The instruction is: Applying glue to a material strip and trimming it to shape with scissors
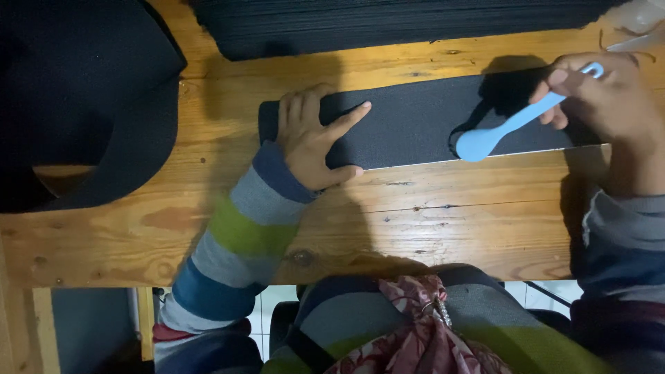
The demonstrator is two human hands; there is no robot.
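A long dark grey strip (415, 118) of rough, sandpaper-like sheet lies flat on the wooden table (429, 221). My left hand (315, 135) presses down on the strip's left end, fingers spread. My right hand (599, 90) grips a light blue plastic spoon-shaped tool (506, 128) by its handle. The tool's rounded end rests on the strip near its front edge, at the right of middle.
A stack of black sheets (388, 24) lies along the table's far edge. A large curved black sheet (83, 104) covers the table's left part. My lap with striped sleeves and a patterned cloth (415, 332) sits below the table's front edge.
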